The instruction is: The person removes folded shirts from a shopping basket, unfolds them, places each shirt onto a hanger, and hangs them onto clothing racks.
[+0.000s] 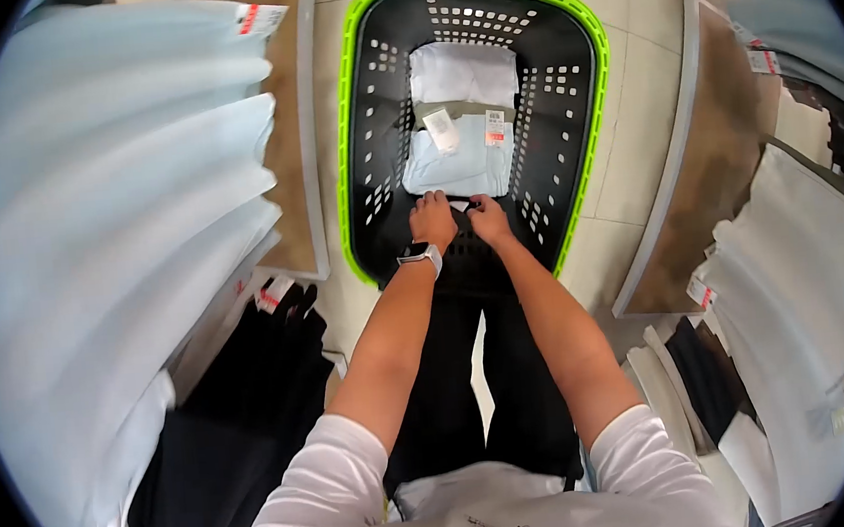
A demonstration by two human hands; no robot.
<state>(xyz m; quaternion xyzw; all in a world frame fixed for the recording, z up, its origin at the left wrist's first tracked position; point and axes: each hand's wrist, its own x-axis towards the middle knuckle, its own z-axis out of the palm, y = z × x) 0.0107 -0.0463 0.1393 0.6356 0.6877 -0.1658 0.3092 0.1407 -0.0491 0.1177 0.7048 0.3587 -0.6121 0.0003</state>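
Note:
My left hand, with a watch on its wrist, reaches into the near part of a black basket with a lime-green rim. Beside it is my right hand. The fingers of both hands are bent and closed on what looks like a black garment, which blends into the dark basket. A small white label shows between the hands. Just beyond my fingertips lies a folded light-blue garment with two paper tags. Behind it are an olive-grey folded cloth and a folded white garment.
Pale-blue clothes hang close on the left, with black clothes below them. At the right hang white and grey clothes. Wooden display platforms flank the tiled floor around the basket.

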